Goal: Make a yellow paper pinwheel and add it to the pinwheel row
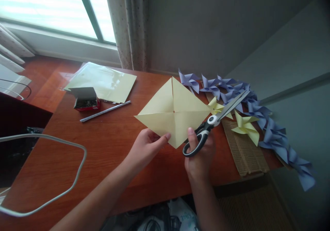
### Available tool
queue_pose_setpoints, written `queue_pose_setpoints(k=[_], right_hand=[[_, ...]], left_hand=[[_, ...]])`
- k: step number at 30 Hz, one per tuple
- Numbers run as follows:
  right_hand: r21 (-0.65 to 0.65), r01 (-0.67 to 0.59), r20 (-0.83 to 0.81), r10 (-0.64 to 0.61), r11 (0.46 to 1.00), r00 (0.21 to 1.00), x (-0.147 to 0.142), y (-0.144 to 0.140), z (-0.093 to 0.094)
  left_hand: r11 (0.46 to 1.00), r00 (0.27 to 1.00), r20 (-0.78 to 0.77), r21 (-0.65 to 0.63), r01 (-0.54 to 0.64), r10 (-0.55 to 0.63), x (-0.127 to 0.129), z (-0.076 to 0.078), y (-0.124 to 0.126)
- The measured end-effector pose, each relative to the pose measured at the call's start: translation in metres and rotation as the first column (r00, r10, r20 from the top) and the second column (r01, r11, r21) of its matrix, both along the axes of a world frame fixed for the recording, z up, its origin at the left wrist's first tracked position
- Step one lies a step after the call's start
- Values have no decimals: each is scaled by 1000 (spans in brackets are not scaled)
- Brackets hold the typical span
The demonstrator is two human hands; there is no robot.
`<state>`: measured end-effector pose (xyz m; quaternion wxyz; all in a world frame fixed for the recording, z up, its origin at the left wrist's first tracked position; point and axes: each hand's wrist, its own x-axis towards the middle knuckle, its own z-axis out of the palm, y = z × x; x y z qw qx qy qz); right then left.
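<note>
A yellow paper square (173, 111) is held up at the centre of the frame, turned like a diamond, with two creases crossing at its middle. The left hand (144, 148) has its grip clenched on the lower left edge of the paper, thumb on top. The right hand (199, 155) has its grip closed through the handles of a pair of scissors (213, 120), thumb pressing the sheet's lower edge; the blades point to the upper right, lying shut or nearly so beside the paper's right corner. No cut shows in the sheet that I can make out, so the folding of the creases looks done and the cutting along them seems yet to come.

To the right of the frame lie finished pieces: a row of purple pinwheels (257, 111) runs from the centre top down to the lower right edge, and two yellow pinwheels (244, 127) rest near the scissor blades, one partly on a strip of brown corrugated card (244, 155). Judged from that, many pinwheels are made and this sheet is at an early stage.

On the table (108, 148) in the upper left lie a stack of yellow sheets in a clear sleeve (103, 81), a small open red box (86, 100) and a thin grey stick (105, 111). A white cable (62, 189) loops at the lower left.
</note>
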<state>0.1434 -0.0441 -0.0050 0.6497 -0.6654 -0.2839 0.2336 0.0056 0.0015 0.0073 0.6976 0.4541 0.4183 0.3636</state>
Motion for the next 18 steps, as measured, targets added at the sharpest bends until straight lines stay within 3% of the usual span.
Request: queue_pose_setpoints(k=[4,7,10,12,18], right_hand=[[100,-82,-97,91,992,991,2,-7,0],[72,-234,-166,243,970,956,9,-22,-3],[-52,-429,-270,401,902,875,20,-42,-5],[-150,-498,-317,436,854,843,26,-54,-5],[-243,-665,-332,583,707,741,31,-72,2]], left_hand=[[994,992,-66,38,-103,105,-4,-5,1],[984,982,-52,30,-178,179,-9,-6,2],[970,970,-2,12,-243,243,-12,-6,3],[961,961,15,11,-276,275,-14,-4,3],[949,950,-7,44,-313,313,-12,2,2]])
